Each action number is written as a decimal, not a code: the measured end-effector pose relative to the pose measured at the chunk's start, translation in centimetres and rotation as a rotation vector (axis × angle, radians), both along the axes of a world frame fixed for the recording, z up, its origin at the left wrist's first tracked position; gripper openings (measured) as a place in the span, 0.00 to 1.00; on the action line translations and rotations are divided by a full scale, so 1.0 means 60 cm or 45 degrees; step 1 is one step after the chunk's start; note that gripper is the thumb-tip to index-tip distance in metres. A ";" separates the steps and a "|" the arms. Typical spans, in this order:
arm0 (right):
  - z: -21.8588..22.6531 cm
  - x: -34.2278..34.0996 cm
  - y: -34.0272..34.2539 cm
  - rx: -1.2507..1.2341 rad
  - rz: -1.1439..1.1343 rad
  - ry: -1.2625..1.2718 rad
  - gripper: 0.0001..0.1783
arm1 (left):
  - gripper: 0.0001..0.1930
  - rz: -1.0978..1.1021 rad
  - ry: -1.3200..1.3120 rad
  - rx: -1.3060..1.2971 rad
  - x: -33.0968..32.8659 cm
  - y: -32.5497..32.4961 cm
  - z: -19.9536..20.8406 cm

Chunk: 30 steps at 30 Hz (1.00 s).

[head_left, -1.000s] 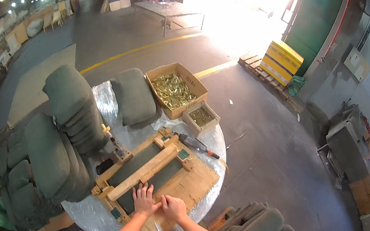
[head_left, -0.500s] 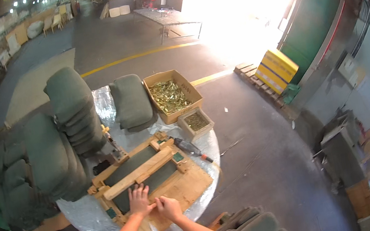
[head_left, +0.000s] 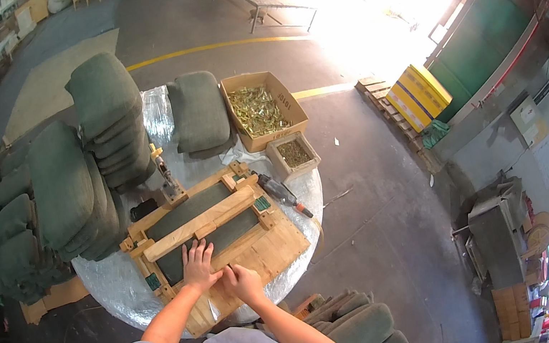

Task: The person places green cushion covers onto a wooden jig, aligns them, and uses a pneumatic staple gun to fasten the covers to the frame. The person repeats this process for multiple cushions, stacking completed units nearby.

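My left hand (head_left: pixel 198 266) lies with fingers spread on a dark green padded panel (head_left: pixel 177 220), beside a thick wooden crossbar (head_left: pixel 200 226). The panel sits inside a wooden frame jig (head_left: pixel 152 219) fixed on a plywood board (head_left: pixel 270 256). Close to the left thumb, at the jig's near rail, my right hand (head_left: pixel 244 283) is closed with fingers curled; whatever is in it is hidden. A power screwdriver (head_left: pixel 277 189) rests at the jig's right. At its far left side stands a toggle clamp (head_left: pixel 163 168) with a yellow handle.
The board lies on a round table (head_left: pixel 117 292) wrapped in shiny film. Green cushion stacks (head_left: pixel 107 105) stand at left, with another cushion pile (head_left: pixel 198 111) at the back. A carton of brass-coloured metal parts (head_left: pixel 300 120) and a small box of screws (head_left: pixel 316 157) sit back right. More cushions (head_left: pixel 359 328) are below.
The view has tilted, so the table and everything on it sit higher in the picture. Both hands keep nearly the same places on the jig.
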State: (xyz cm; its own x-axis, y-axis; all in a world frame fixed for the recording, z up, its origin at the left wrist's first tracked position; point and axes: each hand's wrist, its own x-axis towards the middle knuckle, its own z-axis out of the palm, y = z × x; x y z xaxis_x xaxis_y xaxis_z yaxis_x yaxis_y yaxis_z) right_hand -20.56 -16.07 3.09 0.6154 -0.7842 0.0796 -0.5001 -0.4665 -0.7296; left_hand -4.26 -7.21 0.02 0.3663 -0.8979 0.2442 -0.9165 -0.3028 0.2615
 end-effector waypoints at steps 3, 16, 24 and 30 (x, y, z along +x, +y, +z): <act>0.025 -0.019 -0.011 0.030 0.035 0.043 0.23 | 0.50 -0.002 -0.015 0.009 -0.011 -0.007 0.004; -0.015 0.024 -0.020 -0.113 0.009 0.048 0.22 | 0.50 -0.035 0.048 0.171 -0.016 -0.016 0.025; -0.030 0.015 -0.010 -0.142 0.109 -0.042 0.17 | 0.47 -0.030 -0.044 0.143 -0.006 -0.018 -0.004; -0.013 0.033 -0.006 -0.116 0.200 -0.008 0.18 | 0.47 -0.001 -0.019 0.138 -0.015 0.001 -0.001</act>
State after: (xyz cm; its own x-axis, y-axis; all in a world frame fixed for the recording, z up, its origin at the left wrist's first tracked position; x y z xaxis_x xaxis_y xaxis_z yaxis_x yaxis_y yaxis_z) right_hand -18.60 -16.43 2.29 0.7291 -0.6678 0.1499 -0.4116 -0.6028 -0.6835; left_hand -5.16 -7.15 -0.04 0.3625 -0.9196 0.1511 -0.9203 -0.3276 0.2139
